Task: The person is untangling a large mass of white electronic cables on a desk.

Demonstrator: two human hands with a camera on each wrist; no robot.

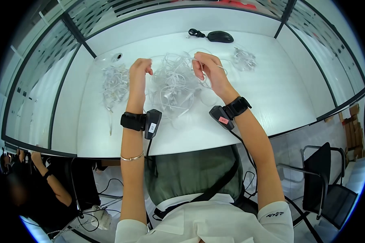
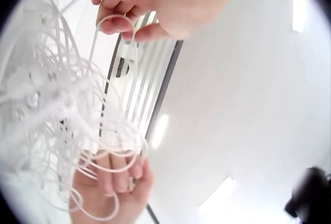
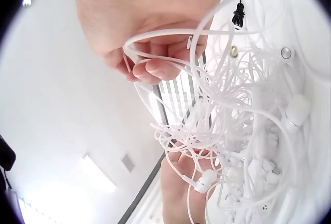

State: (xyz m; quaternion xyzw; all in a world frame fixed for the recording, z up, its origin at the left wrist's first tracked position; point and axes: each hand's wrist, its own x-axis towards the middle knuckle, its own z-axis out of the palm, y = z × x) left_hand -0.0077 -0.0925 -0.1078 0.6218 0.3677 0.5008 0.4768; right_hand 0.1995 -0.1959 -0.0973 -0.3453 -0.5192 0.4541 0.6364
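A tangled heap of white wired earphones (image 1: 175,81) lies on the desk between the two hands, with earbuds (image 3: 297,109) among the loops. My left hand (image 1: 138,75) is raised at the heap's left side. Its fingers are curled, and a loop of white earphone cable (image 2: 115,16) runs across the fingertips to the thumb. On the other side, my right hand (image 1: 211,73) pinches a white earphone cable (image 3: 155,32) between thumb and fingers. From there the strand curves down into the tangle. One earbud (image 3: 206,179) hangs in front of the left hand in the right wrist view.
A smaller bundle of white cables (image 1: 117,83) lies left of the left hand, another (image 1: 244,59) at the right. A black mouse (image 1: 220,37) with its coiled cord sits at the back. Low partitions enclose the white desk (image 1: 271,97). Another person (image 1: 54,184) is at lower left.
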